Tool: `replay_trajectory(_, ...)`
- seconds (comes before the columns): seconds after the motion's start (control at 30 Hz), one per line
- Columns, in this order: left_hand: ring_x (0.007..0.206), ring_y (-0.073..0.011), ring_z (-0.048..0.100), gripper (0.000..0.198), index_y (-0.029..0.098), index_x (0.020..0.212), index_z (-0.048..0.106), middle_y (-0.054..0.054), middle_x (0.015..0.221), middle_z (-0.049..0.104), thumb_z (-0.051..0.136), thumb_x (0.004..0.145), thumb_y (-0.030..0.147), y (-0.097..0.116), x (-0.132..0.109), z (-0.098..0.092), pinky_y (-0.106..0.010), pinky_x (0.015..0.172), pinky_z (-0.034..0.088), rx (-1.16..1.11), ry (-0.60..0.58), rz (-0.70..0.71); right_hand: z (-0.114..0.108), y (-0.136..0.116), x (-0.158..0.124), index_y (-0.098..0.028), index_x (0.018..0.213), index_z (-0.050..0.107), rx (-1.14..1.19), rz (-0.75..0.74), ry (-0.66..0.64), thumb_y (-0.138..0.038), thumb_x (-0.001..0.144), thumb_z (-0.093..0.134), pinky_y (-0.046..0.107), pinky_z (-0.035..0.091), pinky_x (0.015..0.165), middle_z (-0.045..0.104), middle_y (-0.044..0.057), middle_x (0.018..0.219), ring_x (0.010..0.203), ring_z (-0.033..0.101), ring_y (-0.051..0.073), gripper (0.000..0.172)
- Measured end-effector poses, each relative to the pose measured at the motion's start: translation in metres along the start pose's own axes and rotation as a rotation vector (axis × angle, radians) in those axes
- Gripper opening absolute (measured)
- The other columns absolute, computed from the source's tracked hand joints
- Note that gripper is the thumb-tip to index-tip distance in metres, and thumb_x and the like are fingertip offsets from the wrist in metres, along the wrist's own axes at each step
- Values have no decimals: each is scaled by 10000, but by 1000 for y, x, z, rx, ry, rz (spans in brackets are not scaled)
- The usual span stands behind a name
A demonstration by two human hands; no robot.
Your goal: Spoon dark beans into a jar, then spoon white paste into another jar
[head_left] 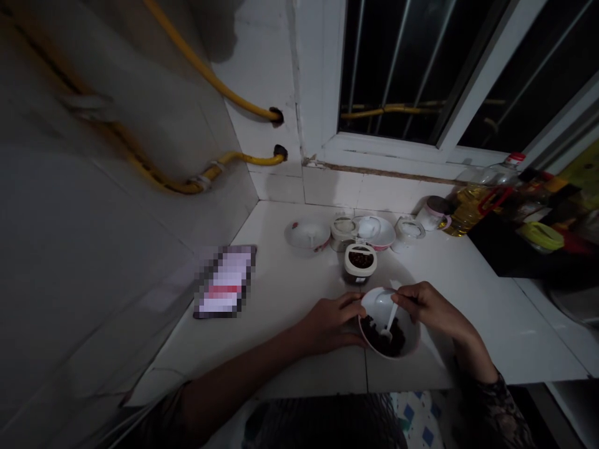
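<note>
A white bowl (412, 333) with a pink rim is tilted toward me near the counter's front edge. Dark crumbly stuff (397, 343) lies in its bottom. My left hand (334, 321) grips the bowl's left side, thumb at the rim and fingers against the wall. Between the fingers of my right hand (418, 302) is the handle of a small white spoon (391, 319), its head down in the dark stuff. Just behind the bowl stands a jar (359, 262) with a white-framed lid and dark contents.
Behind are a shallow bowl (299, 236), two clear-lidded jars (344, 227) and a white dish (386, 234). A lidded mug (433, 213), an oil bottle (468, 199) and a black rack (500, 249) stand right. A lit phone (227, 280) lies left. Yellow pipes (210, 78) run along the wall.
</note>
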State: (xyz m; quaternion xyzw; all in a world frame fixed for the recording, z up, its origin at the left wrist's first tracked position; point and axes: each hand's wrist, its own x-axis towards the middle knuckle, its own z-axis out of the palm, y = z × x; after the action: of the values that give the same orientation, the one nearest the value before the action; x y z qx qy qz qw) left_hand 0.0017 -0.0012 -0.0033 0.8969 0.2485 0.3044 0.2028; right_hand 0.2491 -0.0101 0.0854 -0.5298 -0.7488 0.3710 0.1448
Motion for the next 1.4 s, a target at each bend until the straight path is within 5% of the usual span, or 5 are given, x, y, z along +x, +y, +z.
replay_trajectory(0.17,1072,-238,654,500,221,1083,584,-116,1261,591,695,766,591,-1,0,1,-305,820,553,21,-12,-3,-2,11,3,-169,615,534,266,92,-4,-674,791,542,227,333,470,368,-46,536,494,378,94,535)
replay_trajectory(0.43,1059,-223,657,484,229,1082,586,-106,1266,592,659,789,608,1,1,-2,-298,823,551,-6,-11,1,-1,19,10,-193,567,434,468,165,115,-705,706,618,232,124,434,256,-83,502,464,188,56,562)
replay_trajectory(0.67,1061,-248,657,498,215,1088,592,-124,1277,585,667,786,603,-1,0,1,-324,826,557,-5,-3,7,4,20,17,-198,547,424,553,214,233,-717,636,659,237,108,435,261,-94,464,437,174,46,576)
replay_trajectory(1.4,1082,-228,648,482,225,1076,593,-103,1301,573,693,772,586,3,1,-3,-307,888,530,-61,-27,-31,2,18,23,-195,532,463,637,237,278,-688,546,736,222,99,408,248,-103,441,411,162,39,564)
